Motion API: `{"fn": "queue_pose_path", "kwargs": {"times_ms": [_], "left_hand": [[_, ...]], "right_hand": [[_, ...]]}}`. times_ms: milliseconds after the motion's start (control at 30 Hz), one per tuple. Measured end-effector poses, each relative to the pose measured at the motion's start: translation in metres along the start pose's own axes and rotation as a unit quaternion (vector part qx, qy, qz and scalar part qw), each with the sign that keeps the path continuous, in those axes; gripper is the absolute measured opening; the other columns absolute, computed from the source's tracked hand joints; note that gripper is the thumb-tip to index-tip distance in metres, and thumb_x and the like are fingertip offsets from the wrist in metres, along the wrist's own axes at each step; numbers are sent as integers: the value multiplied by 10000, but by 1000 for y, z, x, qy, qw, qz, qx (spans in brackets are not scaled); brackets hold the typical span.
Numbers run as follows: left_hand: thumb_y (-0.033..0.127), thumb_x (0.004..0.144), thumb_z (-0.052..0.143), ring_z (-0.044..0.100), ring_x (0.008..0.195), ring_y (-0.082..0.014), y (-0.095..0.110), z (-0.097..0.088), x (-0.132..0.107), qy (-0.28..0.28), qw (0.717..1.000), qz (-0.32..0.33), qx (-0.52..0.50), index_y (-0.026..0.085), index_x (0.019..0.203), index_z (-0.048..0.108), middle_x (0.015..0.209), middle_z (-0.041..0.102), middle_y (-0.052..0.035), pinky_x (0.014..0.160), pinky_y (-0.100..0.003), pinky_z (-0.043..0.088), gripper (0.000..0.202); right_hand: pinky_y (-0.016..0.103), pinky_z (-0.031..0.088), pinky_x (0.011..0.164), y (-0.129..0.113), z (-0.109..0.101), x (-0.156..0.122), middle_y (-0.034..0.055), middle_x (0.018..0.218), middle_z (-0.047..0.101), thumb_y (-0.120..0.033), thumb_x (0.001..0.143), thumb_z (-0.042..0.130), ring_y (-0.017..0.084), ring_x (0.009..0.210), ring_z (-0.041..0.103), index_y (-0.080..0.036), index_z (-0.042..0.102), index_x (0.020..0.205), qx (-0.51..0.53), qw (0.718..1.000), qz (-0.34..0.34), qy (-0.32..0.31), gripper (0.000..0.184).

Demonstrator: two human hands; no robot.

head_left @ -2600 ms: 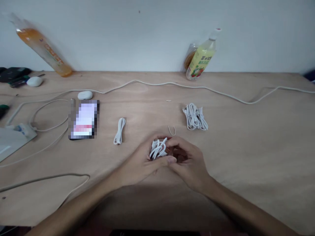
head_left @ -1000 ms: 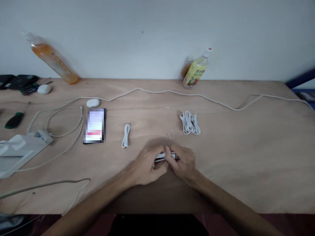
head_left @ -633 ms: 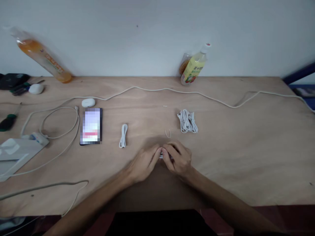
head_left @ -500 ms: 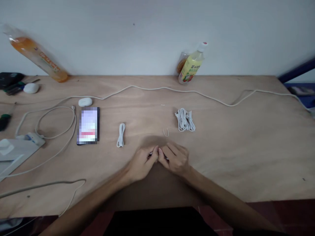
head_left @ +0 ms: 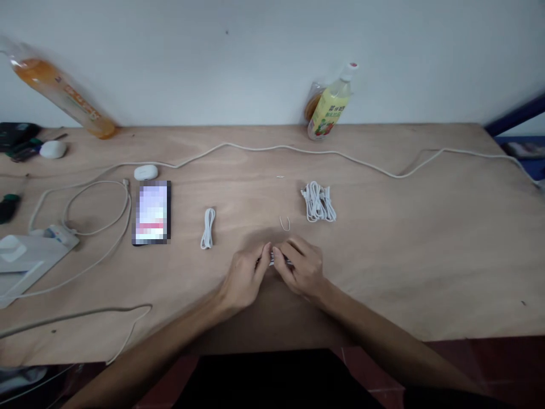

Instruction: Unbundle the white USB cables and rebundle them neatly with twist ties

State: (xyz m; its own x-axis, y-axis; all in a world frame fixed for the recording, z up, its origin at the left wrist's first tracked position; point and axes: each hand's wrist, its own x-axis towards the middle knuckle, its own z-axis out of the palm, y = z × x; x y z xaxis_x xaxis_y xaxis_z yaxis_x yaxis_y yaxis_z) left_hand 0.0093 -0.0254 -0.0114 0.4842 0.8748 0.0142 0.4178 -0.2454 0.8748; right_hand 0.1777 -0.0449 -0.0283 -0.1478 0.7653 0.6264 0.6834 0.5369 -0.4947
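My left hand (head_left: 244, 275) and my right hand (head_left: 300, 270) meet at the middle of the wooden table (head_left: 426, 250), fingers pinched together on a small coiled white cable (head_left: 273, 259), which is mostly hidden between them. A thin twist tie (head_left: 285, 222) lies just beyond my hands. A neatly bundled white cable (head_left: 207, 228) lies to the left, and a loose pile of white cables (head_left: 318, 202) to the far right of the tie.
A phone (head_left: 152, 212) and a white earbud case (head_left: 145, 172) lie at left, beside a looped charger cable (head_left: 97, 199). A long white cord (head_left: 298, 150) crosses the back. A yellow drink bottle (head_left: 330, 105) and an orange bottle (head_left: 59, 91) lean against the wall.
The white cable, loose and spread in my fingers before, is now squeezed into a tight coil between both hands. The view has shifted slightly; the other objects stay put.
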Motion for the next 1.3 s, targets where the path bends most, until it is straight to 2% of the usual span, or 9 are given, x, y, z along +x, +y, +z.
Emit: {"fn": "queue_pose_path", "kwargs": {"times_ms": [167,300,467,633,800,1000,1067,1167,1300], "left_hand": [[367,1170,339,525,630,-146,0,-3,-1,-30,999,17,-5,213,783,531,699,574,17,676,-273,497,458],[321,1177,267,596,733,-200,-14,4,-3,5,968,160,191,179,1001,666,840,615,-58,725,-323,559,459],[335,1188,251,610,782,-224,-23,12,-1,-1,942,174,287,164,1056,658,922,623,-83,711,-340,568,461],[357,1190,208,616,784,-226,-17,11,-1,-48,960,109,253,200,988,596,910,642,-70,729,-352,563,465],[324,1174,246,613,749,-220,-9,4,-2,-40,987,59,143,224,955,532,853,646,-47,719,-369,533,374],[269,1164,308,598,709,-190,-10,1,-2,-45,993,100,41,230,912,521,815,622,-15,709,-343,517,332],[248,1169,305,599,708,-193,-13,1,0,-18,981,162,106,211,937,563,827,627,-26,683,-331,514,349],[213,1168,327,625,764,-211,-19,3,3,49,933,262,243,160,1008,641,887,654,-69,684,-329,527,357],[273,1157,453,642,874,-249,-21,3,7,84,897,304,311,115,1185,680,1027,696,-130,760,-369,559,278]], "right_hand": [[305,346,539,2,1,0,-37,568,496,-133,1066,520,134,526,426,-239,482,645,13,1000,20,6,436],[297,324,517,4,3,0,-47,546,472,-181,1094,504,120,492,385,-235,459,631,24,996,86,2,468],[257,334,479,7,3,1,-54,507,445,-278,1128,484,106,463,415,-223,446,603,52,988,146,-22,529],[270,371,521,3,0,1,-36,570,501,-268,1132,478,125,514,470,-224,501,645,70,986,148,-13,490],[306,417,602,3,-3,3,19,694,601,-162,1075,525,171,631,554,-215,611,753,-8,1000,19,0,337],[326,320,540,9,-1,4,-18,576,510,-116,1053,516,145,527,437,-233,518,641,-12,1000,1,2,428],[320,312,530,10,0,4,-27,549,494,-124,1072,480,133,497,415,-232,494,624,0,1000,23,-1,461],[306,298,511,10,-1,4,-42,503,461,-168,1101,461,113,458,396,-227,457,594,19,998,67,-8,511],[283,276,481,8,-2,6,-51,474,444,-219,1124,451,92,425,378,-217,436,568,48,991,123,-23,556]]}}
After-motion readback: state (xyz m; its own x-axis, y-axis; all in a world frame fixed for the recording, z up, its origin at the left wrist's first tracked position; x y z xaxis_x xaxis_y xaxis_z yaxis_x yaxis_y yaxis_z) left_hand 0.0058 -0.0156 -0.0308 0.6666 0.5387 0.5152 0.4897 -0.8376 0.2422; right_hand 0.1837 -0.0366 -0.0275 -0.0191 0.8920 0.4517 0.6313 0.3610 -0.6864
